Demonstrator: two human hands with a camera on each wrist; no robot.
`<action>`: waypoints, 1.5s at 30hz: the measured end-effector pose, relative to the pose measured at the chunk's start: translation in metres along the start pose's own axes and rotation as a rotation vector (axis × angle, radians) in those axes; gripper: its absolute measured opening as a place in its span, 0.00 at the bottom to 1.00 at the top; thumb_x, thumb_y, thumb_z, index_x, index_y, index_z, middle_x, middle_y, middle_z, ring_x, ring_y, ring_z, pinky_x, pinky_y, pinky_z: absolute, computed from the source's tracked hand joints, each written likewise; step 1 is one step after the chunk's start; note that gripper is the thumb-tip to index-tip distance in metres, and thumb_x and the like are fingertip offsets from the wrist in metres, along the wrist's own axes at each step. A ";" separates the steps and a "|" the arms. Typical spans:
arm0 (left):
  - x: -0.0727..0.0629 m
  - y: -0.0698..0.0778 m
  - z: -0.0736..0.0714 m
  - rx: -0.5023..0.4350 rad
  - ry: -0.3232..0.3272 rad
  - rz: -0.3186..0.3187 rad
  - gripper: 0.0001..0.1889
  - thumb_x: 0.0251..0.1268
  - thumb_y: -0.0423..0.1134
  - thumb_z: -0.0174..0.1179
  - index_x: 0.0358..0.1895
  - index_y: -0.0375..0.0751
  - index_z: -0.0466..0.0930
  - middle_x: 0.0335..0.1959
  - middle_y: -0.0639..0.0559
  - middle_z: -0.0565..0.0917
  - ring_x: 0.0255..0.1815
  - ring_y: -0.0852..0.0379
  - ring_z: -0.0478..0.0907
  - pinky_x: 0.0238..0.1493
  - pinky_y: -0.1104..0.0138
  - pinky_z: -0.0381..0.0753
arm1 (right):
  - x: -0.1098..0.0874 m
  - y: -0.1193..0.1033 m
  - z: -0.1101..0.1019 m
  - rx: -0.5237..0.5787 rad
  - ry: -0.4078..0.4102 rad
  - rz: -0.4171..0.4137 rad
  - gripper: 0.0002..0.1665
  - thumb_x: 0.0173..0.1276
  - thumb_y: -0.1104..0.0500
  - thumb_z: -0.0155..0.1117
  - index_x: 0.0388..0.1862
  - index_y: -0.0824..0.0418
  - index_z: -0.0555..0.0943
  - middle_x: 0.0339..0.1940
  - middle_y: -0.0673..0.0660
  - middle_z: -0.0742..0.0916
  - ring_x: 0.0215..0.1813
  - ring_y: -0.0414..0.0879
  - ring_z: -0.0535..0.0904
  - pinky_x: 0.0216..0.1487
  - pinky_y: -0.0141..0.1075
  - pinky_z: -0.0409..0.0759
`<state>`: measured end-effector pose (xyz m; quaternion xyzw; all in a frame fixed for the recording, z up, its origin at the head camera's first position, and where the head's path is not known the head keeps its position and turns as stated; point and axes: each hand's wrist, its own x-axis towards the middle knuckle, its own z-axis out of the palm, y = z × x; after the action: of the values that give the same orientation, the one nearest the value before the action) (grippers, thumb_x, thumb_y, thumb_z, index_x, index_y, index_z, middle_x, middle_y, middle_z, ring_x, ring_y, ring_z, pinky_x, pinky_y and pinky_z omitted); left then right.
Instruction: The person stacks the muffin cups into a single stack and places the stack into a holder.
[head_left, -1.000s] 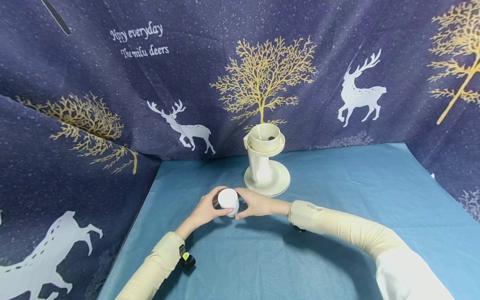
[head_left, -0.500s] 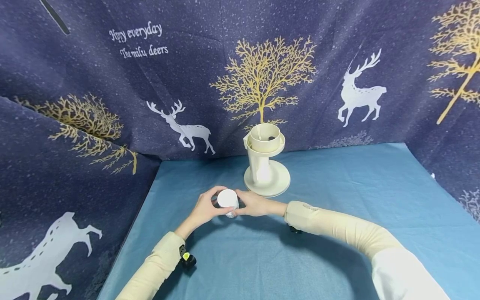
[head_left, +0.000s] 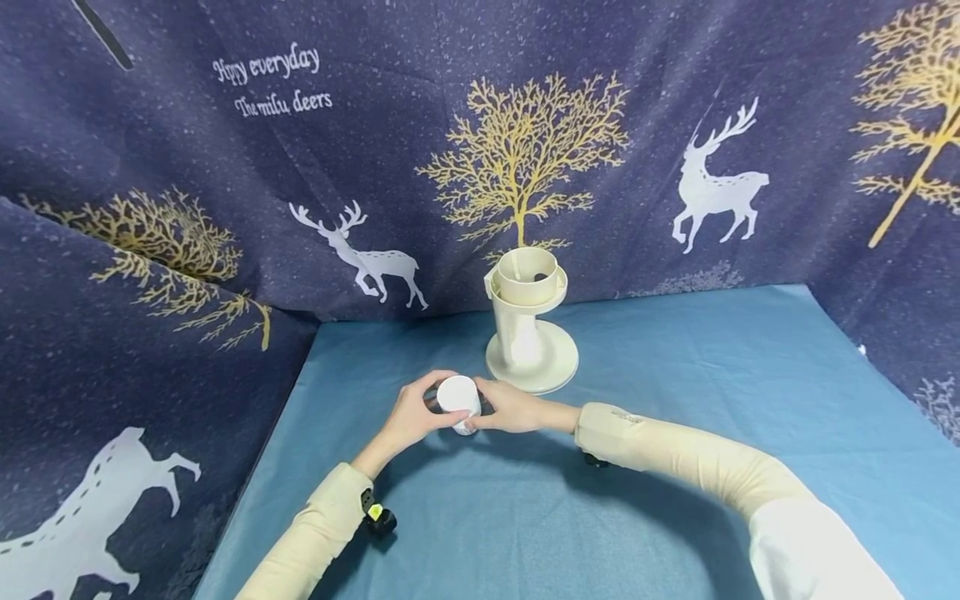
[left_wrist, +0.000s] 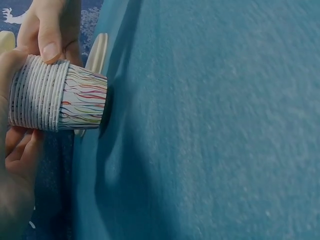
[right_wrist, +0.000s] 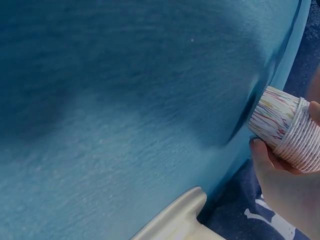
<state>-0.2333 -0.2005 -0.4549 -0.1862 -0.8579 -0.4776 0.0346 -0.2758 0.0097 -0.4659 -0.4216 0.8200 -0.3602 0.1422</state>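
Both hands hold a stack of patterned paper cups [head_left: 459, 398], nested with their rims upward. In the left wrist view, the stack [left_wrist: 82, 97] has many close rims and a base streaked with coloured lines. My left hand [head_left: 411, 414] grips the rim part between thumb and fingers. From the other side, my right hand [head_left: 513, 408] pinches the stack lower down; its thumb [left_wrist: 50, 50] lies against the cups. The right wrist view shows the right hand [right_wrist: 287, 190] curled by the cups. Whether the base touches the table cannot be told.
Just behind the hands stands a cream stand [head_left: 517, 333] with a round base and a ring-shaped top. Blue cloth [head_left: 712, 375] covers the table. A dark curtain [head_left: 360, 150] with deer and trees hangs at the back and sides.
The right thumb, apart from the cups a second ago, has closed onto the stack. The left hand keeps its grip. The view has shifted slightly.
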 end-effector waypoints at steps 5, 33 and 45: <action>-0.001 0.020 -0.001 0.011 -0.002 0.011 0.28 0.51 0.36 0.73 0.58 0.39 0.77 0.52 0.42 0.82 0.54 0.45 0.79 0.55 0.56 0.80 | -0.005 0.002 -0.003 0.008 0.021 0.007 0.31 0.68 0.52 0.64 0.63 0.65 0.67 0.54 0.58 0.81 0.56 0.49 0.80 0.54 0.39 0.81; 0.023 0.016 0.045 -0.029 0.084 0.156 0.31 0.45 0.39 0.77 0.58 0.41 0.78 0.49 0.48 0.85 0.48 0.52 0.81 0.46 0.62 0.84 | -0.050 0.017 -0.024 0.000 0.186 -0.126 0.31 0.63 0.56 0.66 0.62 0.64 0.68 0.54 0.57 0.82 0.53 0.48 0.84 0.52 0.32 0.81; 0.032 0.027 0.058 -0.119 0.098 0.131 0.32 0.43 0.37 0.78 0.55 0.40 0.75 0.48 0.46 0.85 0.54 0.51 0.81 0.51 0.55 0.82 | -0.064 0.017 -0.032 -0.048 0.264 -0.107 0.33 0.63 0.56 0.66 0.63 0.65 0.68 0.55 0.59 0.82 0.53 0.50 0.83 0.52 0.35 0.82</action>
<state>-0.2465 -0.1306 -0.4568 -0.2200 -0.8113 -0.5330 0.0963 -0.2639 0.0824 -0.4597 -0.4169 0.8163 -0.3998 0.0035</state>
